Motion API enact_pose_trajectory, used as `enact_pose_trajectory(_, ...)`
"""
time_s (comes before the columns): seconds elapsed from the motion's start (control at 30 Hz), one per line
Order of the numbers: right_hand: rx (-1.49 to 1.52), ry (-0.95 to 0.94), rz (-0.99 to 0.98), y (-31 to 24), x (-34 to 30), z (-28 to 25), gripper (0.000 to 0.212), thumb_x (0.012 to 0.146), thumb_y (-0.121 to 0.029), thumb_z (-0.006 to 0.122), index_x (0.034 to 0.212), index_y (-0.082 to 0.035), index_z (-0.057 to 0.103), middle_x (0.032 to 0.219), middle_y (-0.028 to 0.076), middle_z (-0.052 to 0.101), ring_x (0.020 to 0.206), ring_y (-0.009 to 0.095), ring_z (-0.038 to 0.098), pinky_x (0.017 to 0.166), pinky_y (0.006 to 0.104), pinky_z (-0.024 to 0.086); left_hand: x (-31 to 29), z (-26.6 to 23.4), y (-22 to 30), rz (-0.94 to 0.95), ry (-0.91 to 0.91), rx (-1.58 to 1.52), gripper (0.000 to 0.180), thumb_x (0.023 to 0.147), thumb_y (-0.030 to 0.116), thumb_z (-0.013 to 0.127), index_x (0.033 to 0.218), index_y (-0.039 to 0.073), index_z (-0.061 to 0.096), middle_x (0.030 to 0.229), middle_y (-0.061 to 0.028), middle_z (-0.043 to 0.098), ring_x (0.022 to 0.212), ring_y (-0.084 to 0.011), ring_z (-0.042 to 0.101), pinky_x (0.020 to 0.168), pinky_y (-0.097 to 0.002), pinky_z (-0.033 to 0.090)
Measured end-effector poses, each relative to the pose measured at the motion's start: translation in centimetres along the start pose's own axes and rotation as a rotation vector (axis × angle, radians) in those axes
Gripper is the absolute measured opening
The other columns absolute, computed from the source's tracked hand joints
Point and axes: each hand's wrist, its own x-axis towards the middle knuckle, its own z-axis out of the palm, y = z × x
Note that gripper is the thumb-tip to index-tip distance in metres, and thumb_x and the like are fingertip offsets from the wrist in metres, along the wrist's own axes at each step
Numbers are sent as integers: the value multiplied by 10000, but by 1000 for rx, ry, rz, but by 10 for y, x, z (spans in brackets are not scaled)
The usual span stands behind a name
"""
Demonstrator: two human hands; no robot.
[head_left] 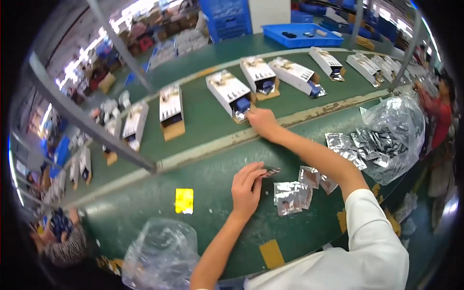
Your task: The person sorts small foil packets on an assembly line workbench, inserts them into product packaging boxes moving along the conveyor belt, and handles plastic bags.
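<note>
My right hand reaches to the open end of a white carton on the green conveyor belt. Its fingers are closed at the edge of a silver sachet that lies in the carton's mouth, beside a dark blue item. Over the near table, my left hand is curled with its fingers on a small silver sachet; how many it holds is hidden. Just to the right of it lie several loose silver sachets in an overlapping group.
Other open white cartons stand along the belt. A clear plastic bag with many silver sachets is at right, another clear bag at lower left. A yellow square lies on the table. A blue tray sits beyond the belt; people work at both sides.
</note>
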Motion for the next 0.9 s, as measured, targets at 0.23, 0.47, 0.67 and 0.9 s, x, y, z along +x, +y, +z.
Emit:
enact_pose_trajectory(0.23,549,-19,309,-87,21,-47,314,856,-129,692,1161,-53,686,1342,177,618,1263,368,566,1092,500,425,-25,-78,-32,-297,130,-34,212,913,-12,669,1088,83,743,1316,-94,698,1288,-335,610,1081,-412,442)
enact_pose_trajectory(0.47,516,-63,335,-135,-73,-162,370,854,-101,693,1215,-42,639,1462,169,513,1390,379,459,1172,553,336,20,-181,-136,33,275,729,268,874,89,726,1119,183,780,1233,-101,674,1181,-333,611,982,-450,462)
enact_pose_trajectory(0.67,372,-76,469,-194,-124,-164,353,869,-94,680,1218,-41,660,1440,189,524,1361,400,483,1146,598,327,63,-216,-275,-70,182,1006,183,895,156,678,1049,164,775,1017,-52,604,987,-284,595,766,-443,472)
enact_pose_trajectory(0.9,392,-121,592,-231,-110,-157,588,828,-158,762,1375,-40,584,1519,272,417,1385,491,408,1143,582,332,64,-234,-281,-103,-129,977,385,859,100,605,1243,67,624,1175,-143,607,991,-363,655,767,-519,544)
